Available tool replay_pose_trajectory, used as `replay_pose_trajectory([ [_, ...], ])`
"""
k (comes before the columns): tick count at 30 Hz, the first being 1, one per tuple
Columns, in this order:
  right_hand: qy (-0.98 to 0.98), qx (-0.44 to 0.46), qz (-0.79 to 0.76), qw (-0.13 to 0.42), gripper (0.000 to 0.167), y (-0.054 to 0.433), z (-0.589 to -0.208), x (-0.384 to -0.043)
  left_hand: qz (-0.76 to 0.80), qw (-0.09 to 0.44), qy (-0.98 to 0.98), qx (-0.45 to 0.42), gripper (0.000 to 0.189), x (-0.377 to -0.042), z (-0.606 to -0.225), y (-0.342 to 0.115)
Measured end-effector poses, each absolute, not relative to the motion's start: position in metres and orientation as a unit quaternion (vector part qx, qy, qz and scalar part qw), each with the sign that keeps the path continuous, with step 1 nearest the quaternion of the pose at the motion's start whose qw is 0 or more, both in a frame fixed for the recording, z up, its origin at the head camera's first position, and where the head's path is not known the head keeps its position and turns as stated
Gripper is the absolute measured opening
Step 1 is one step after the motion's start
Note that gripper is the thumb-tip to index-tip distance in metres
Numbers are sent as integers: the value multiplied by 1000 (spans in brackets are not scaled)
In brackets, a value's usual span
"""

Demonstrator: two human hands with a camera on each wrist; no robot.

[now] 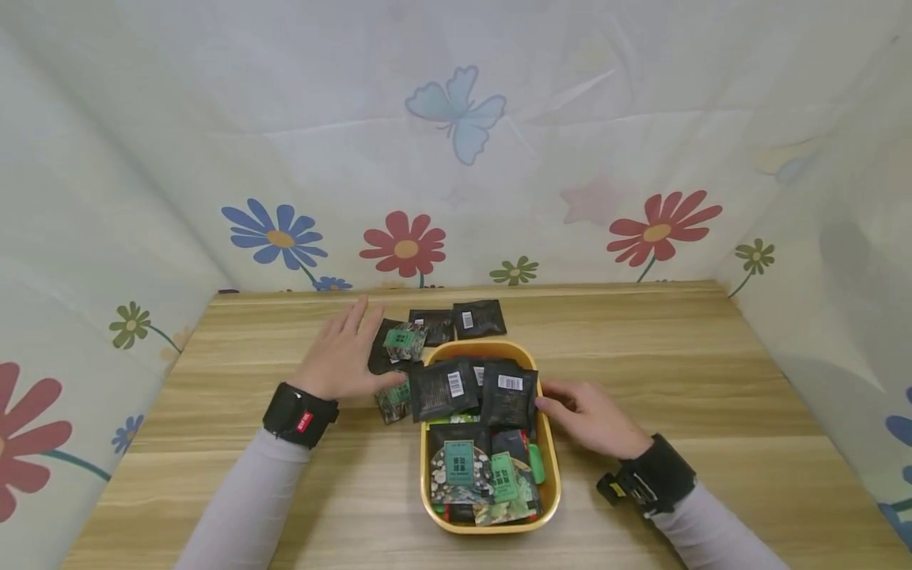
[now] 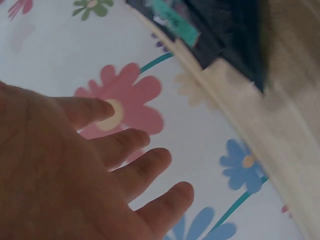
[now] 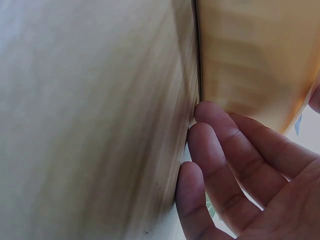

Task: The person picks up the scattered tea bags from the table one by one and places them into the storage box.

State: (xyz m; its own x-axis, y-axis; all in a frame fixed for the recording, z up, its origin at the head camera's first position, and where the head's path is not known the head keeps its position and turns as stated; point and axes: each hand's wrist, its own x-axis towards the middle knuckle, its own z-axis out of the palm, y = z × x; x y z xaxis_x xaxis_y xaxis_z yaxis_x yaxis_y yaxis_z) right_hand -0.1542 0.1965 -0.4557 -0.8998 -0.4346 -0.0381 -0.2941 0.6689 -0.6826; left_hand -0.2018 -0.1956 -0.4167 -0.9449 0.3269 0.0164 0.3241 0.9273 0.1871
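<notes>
A yellow plastic basket (image 1: 553, 499) stands on the wooden table, heaped with black sachets. Two sachets lie across its far part, barcodes up: a left one (image 1: 435, 391) overhanging the rim and a right one (image 1: 509, 396). Nearer me, a green-labelled sachet (image 1: 459, 463) lies face up. My left hand (image 1: 342, 356), fingers spread and straight, is beside a loose pile of sachets (image 1: 404, 342) left of the basket; nothing is held in it. My right hand (image 1: 594, 416) holds the basket's right side, thumb at the rim and fingers (image 3: 207, 145) against the outer wall.
Two more black sachets, one on the left (image 1: 431, 326) and one on the right (image 1: 479, 318), lie behind the basket. Bare wooden tabletop (image 1: 663, 356) extends on both sides. A flower-printed curtain (image 1: 541, 190) borders the table at the back and sides.
</notes>
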Motion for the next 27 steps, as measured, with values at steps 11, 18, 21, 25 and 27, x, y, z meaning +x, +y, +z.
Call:
replay_pose_trajectory([
  [11,905,-204,-358,103,39,197,-456,-155,88,40,975,199,102,-235,-453,-189],
  [18,908,-206,-353,97,37,197,-458,-155,101,75,970,207,94,-243,-461,-186],
  [21,909,-204,-350,100,39,197,-457,-155,102,82,971,199,93,-244,-459,-185],
  [25,910,-200,-347,102,41,197,-456,-154,104,83,972,194,92,-243,-456,-183],
  [27,911,-199,-347,103,41,196,-455,-154,106,80,972,195,93,-243,-455,-183],
])
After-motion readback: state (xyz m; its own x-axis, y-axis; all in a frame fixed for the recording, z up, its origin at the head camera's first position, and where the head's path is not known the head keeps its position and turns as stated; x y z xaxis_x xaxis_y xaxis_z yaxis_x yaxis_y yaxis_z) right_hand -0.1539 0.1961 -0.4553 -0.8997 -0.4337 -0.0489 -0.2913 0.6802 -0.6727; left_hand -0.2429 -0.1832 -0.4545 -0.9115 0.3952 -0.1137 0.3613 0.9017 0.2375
